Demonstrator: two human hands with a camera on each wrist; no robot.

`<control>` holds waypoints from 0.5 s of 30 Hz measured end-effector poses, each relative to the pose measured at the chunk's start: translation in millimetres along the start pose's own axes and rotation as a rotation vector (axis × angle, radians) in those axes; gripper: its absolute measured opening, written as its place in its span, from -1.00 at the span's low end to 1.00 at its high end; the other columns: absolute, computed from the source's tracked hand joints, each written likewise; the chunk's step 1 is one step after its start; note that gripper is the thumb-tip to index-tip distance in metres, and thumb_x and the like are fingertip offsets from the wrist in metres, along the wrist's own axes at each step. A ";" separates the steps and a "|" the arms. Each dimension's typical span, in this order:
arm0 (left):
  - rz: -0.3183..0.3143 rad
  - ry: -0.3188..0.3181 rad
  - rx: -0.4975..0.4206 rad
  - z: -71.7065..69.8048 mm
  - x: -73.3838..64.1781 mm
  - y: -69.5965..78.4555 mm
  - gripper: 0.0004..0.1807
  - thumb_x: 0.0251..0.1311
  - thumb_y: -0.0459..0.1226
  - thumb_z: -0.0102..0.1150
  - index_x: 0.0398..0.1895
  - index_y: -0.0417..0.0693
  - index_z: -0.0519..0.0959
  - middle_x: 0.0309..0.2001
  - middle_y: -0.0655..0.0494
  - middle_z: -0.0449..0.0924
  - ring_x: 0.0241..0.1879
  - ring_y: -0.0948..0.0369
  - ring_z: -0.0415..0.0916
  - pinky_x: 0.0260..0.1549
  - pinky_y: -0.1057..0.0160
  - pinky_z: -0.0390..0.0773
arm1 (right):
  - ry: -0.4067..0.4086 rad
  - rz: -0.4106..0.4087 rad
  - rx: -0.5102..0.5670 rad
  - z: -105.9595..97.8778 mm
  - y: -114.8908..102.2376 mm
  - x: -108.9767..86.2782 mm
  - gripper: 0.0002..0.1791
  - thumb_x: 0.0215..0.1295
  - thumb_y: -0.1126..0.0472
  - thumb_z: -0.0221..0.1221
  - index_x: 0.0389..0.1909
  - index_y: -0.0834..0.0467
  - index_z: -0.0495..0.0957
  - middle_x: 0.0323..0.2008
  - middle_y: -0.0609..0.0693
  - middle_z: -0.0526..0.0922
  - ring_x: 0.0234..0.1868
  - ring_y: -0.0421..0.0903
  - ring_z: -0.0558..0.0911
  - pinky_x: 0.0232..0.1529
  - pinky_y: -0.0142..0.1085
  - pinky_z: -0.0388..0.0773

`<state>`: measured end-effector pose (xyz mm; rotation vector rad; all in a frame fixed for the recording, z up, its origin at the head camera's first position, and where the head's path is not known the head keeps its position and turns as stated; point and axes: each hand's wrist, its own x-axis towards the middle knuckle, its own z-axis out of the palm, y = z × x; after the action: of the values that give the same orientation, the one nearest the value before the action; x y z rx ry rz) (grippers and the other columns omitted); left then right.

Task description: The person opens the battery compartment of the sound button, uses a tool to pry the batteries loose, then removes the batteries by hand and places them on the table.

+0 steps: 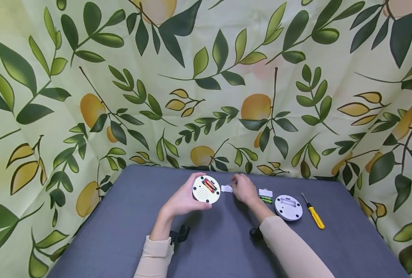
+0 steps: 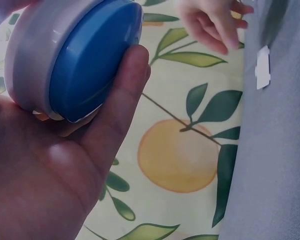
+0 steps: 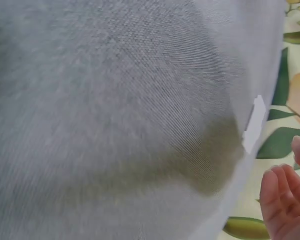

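A person in beige sleeves works at a table covered in blue-grey cloth (image 1: 115,231), in front of a pale fabric backdrop printed with green leaves and orange fruit (image 1: 206,77).

From left to right: the left grip (image 1: 182,200), a bare hand with a black wrist mount (image 1: 180,234) below it, grasps a round white plastic device (image 1: 203,195) by its edge, raised above the table. The device's underside faces the person, its battery compartment uncovered, with red-and-black cylindrical batteries (image 1: 209,185) inside; the left wrist view shows a glossy blue face (image 2: 92,57) on its other side.

Just right of the left grip, a small flat white plastic cover (image 1: 227,188) lies on the table, between the two grips. The right grip (image 1: 243,188) is beside that cover, released, its fingers loosely bent.

Near the right grip, on its right, lie a second white plastic cover (image 1: 265,192) and, on its near side, green cylindrical batteries (image 1: 266,200). Further right sits a second round white device (image 1: 288,213), underside up, its compartment uncovered. Farthest right of the grip lies a screwdriver with a yellow handle (image 1: 316,217), its metal shaft pointing away from the person.
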<state>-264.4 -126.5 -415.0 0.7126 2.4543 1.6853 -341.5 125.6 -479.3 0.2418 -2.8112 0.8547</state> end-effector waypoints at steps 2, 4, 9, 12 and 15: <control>0.005 0.001 -0.001 -0.2 0.1 -0.8 0.05 -0.17 -0.28 0.62 0.44 0.06 0.22 0.08 0.06 0.53 0.03 0.11 0.47 0.06 0.07 0.40 | 0.008 -0.013 0.017 -6.3 -1.4 -3.0 -0.84 0.31 0.25 0.30 -0.12 0.20 0.66 -0.25 0.04 0.60 -0.23 0.03 0.62 -0.21 0.01 0.55; 0.007 0.001 -0.002 -0.3 0.4 -1.3 0.05 -0.17 -0.27 0.62 0.44 0.06 0.22 0.08 0.06 0.53 0.03 0.11 0.47 0.07 0.07 0.40 | 0.018 -0.025 0.036 -12.4 -2.8 -6.8 -0.85 0.31 0.25 0.30 -0.14 0.20 0.67 -0.28 0.03 0.61 -0.24 0.02 0.61 -0.21 0.00 0.55; 0.015 -0.010 -0.002 0.1 0.9 -1.1 0.05 -0.16 -0.24 0.63 0.44 0.06 0.22 0.09 0.03 0.53 0.04 0.11 0.45 0.08 0.08 0.39 | 0.049 -0.061 0.062 -27.3 -6.2 -18.5 -0.88 0.30 0.25 0.31 -0.18 0.19 0.68 -0.35 -0.02 0.60 -0.30 -0.04 0.59 -0.23 -0.08 0.52; 0.014 -0.013 0.004 1.1 1.2 -0.7 0.05 -0.16 -0.24 0.63 0.45 0.06 0.22 0.10 0.03 0.53 0.04 0.12 0.45 0.07 0.09 0.39 | 0.060 -0.079 0.078 -37.1 -8.7 -27.6 -0.88 0.31 0.24 0.32 -0.20 0.19 0.69 -0.38 -0.04 0.60 -0.32 -0.07 0.58 -0.25 -0.13 0.51; 0.017 -0.013 0.009 1.7 1.3 -0.4 0.06 -0.16 -0.25 0.63 0.45 0.05 0.21 0.10 0.03 0.52 0.04 0.12 0.44 0.07 0.09 0.39 | 0.080 -0.104 0.081 -45.7 -9.9 -37.0 -0.91 0.30 0.25 0.33 -0.23 0.17 0.69 -0.40 -0.07 0.59 -0.35 -0.10 0.55 -0.27 -0.17 0.49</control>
<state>-265.2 -124.6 -415.8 0.7450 2.4555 1.6705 -297.3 146.9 -445.3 0.3545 -2.6680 0.9345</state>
